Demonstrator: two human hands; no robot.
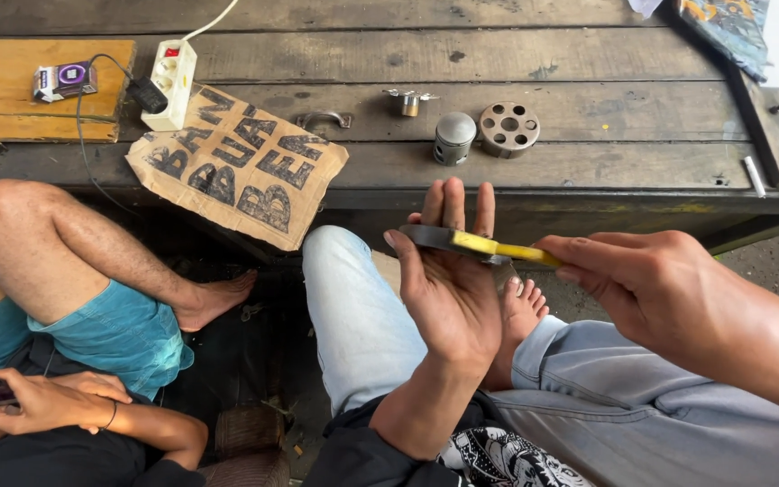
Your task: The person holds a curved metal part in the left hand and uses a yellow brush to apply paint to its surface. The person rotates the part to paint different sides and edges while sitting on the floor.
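My left hand (448, 289) is raised palm up over my knee, fingers stretched, with a flat grey metal part (430, 236) resting across the fingers under my thumb. My right hand (646, 284) pinches a thin yellow-handled tool (502, 250) whose tip lies against that grey part. Both hands hover above my light jeans (353, 316) and bare foot (523, 311).
A wooden bench (588, 113) ahead carries a grey piston (453, 137), a round metal disc with holes (508, 128), a small metal fitting (408, 100), a lettered cardboard sheet (238, 162) and a white power strip (171, 83). Another person in blue shorts (110, 329) sits at left.
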